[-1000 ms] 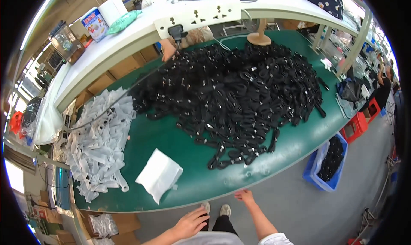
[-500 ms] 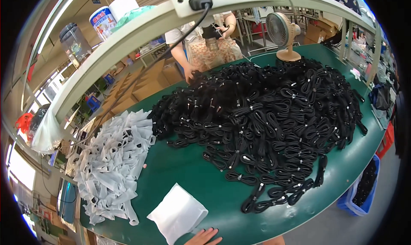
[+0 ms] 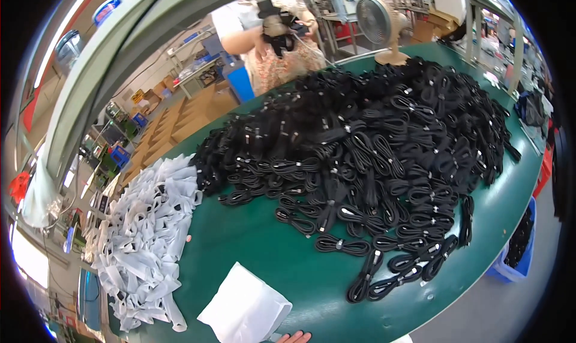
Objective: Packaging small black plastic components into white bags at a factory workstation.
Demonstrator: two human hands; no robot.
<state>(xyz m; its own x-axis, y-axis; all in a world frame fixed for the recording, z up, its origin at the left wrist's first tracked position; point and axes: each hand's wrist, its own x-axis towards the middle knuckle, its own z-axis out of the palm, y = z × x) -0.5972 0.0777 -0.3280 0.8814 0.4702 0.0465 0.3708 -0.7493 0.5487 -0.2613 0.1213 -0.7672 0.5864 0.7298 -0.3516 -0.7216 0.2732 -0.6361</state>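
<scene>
At the bottom edge, the fingertips of my left hand [image 3: 295, 337] lie stretched out on the green table [image 3: 240, 241]; the rest of that hand is out of the picture. A flat white bag or stack of bags [image 3: 245, 307] lies just beside those fingers; whether they touch it I cannot tell. My right hand is not in view. A large heap of black cables [image 3: 372, 157], coiled and tied in bundles, covers the far and right parts of the table. To the left lies a pile of crumpled, translucent white pouches [image 3: 147, 241].
Across the table stands a co-worker [image 3: 276, 43], black cables between both hands. A desk fan [image 3: 375, 25] stands at the back. Above the left side runs a metal frame [image 3: 78, 97]. Right of the table is a blue bin [image 3: 510, 271]; cardboard boxes [image 3: 174, 127] fill the floor beyond.
The view has shifted, and less of my left hand shows at the bottom edge. The skin seen at its right has gone. The co-worker's hand has left the heap and is raised with cables.
</scene>
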